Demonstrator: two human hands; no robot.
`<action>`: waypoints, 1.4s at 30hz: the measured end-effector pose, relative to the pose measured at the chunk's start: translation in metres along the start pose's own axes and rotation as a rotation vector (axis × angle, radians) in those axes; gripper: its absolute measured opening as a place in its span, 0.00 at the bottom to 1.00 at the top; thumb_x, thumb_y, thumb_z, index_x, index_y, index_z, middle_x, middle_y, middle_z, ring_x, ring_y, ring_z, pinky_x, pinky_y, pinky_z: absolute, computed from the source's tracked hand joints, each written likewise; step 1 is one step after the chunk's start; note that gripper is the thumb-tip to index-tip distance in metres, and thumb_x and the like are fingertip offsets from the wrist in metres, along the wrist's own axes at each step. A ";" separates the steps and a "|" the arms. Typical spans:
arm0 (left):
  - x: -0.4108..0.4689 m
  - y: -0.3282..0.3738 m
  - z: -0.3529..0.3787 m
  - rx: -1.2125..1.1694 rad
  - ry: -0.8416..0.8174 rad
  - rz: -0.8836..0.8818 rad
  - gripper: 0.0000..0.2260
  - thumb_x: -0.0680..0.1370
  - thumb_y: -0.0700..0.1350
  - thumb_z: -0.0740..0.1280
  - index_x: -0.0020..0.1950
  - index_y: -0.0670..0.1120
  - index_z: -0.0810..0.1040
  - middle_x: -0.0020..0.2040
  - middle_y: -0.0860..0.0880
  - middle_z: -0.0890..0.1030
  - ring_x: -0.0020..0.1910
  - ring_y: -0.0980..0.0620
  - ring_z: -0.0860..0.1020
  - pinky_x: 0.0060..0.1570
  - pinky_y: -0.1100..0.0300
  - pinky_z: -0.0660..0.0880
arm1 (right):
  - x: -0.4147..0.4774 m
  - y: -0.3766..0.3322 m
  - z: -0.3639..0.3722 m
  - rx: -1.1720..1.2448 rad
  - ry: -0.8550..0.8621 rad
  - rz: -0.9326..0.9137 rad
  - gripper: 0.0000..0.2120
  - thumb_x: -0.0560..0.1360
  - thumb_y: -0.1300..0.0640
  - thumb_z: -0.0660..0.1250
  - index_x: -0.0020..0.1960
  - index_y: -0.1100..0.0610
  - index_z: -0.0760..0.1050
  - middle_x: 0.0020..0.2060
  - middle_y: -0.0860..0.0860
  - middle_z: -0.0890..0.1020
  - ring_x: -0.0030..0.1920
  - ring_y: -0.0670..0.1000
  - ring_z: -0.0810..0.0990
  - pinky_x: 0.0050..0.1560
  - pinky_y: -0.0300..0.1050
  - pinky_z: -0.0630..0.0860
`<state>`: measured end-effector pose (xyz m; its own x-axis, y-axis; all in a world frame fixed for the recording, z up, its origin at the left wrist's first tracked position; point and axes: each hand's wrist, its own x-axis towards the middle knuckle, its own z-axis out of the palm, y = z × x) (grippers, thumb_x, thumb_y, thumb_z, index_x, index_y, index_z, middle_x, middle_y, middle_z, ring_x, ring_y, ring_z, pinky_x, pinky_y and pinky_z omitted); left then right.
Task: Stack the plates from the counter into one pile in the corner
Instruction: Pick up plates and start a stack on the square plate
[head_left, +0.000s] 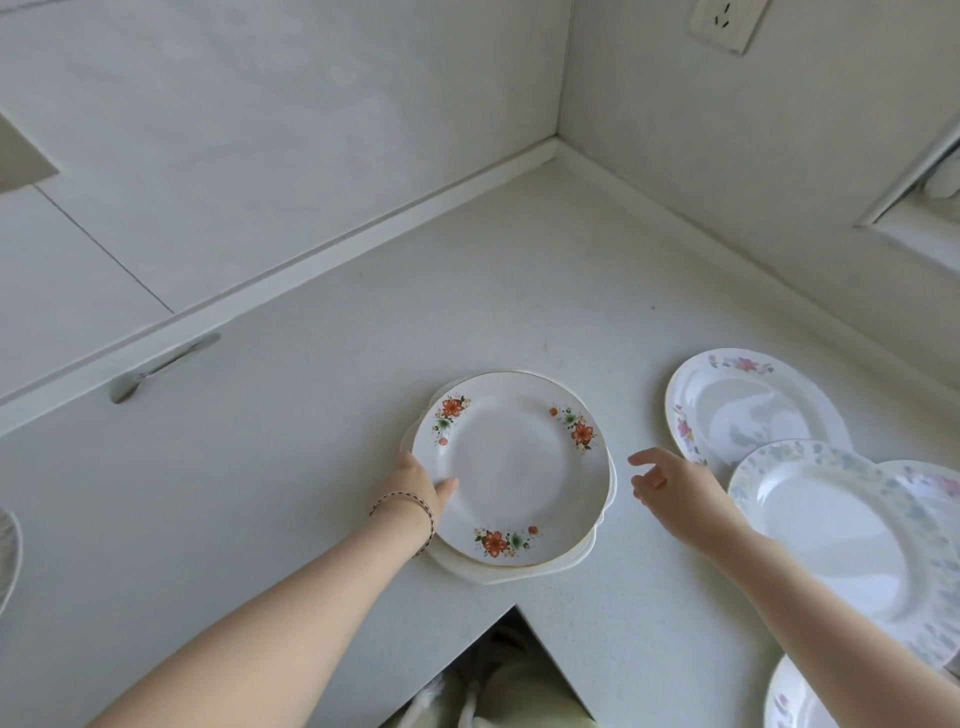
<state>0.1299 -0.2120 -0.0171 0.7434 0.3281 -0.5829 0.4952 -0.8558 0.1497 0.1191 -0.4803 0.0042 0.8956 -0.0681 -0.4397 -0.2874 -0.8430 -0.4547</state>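
The left forearm, a corded bracelet (418, 503) at its wrist, reaches in from 7 o'clock; the right forearm comes from 4 o'clock. On the counter (519, 291) a metal utensil (156, 369) lies at 9 o'clock. At 3 o'clock a grey-leafed plate (831, 525) overlaps a pink-flowered plate (748, 405). The left hand (410, 491) pinches the orange-flowered plate (511, 467) at its 8 o'clock rim, thumb on top. That plate lies centrally on a scalloped white plate (582, 558). The right hand (675, 488) hovers beside its 3 o'clock edge, fingers loosely apart, holding nothing.
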 end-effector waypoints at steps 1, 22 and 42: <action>0.000 0.001 0.000 0.024 0.002 -0.002 0.28 0.78 0.58 0.59 0.68 0.39 0.60 0.44 0.45 0.77 0.51 0.43 0.78 0.47 0.54 0.73 | -0.001 -0.002 -0.001 -0.007 0.001 -0.004 0.14 0.78 0.58 0.60 0.63 0.53 0.73 0.44 0.49 0.82 0.47 0.50 0.80 0.48 0.43 0.78; -0.003 -0.298 -0.037 -0.642 -0.004 -0.358 0.09 0.79 0.42 0.58 0.38 0.44 0.68 0.31 0.47 0.74 0.30 0.47 0.76 0.37 0.57 0.72 | -0.034 -0.285 0.151 -0.436 -0.405 -0.615 0.14 0.78 0.51 0.58 0.62 0.50 0.72 0.59 0.51 0.79 0.59 0.54 0.77 0.58 0.45 0.71; 0.016 -0.498 -0.064 -2.219 0.308 -0.773 0.05 0.80 0.35 0.59 0.47 0.40 0.73 0.41 0.46 0.76 0.42 0.50 0.77 0.65 0.48 0.70 | -0.063 -0.420 0.289 -0.563 -0.513 -0.636 0.14 0.78 0.53 0.56 0.61 0.50 0.73 0.56 0.50 0.79 0.50 0.50 0.78 0.47 0.41 0.70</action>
<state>-0.0756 0.2450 -0.0496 0.1753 0.4585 -0.8713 -0.0005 0.8850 0.4656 0.0849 0.0322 -0.0010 0.5334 0.6119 -0.5841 0.5179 -0.7822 -0.3465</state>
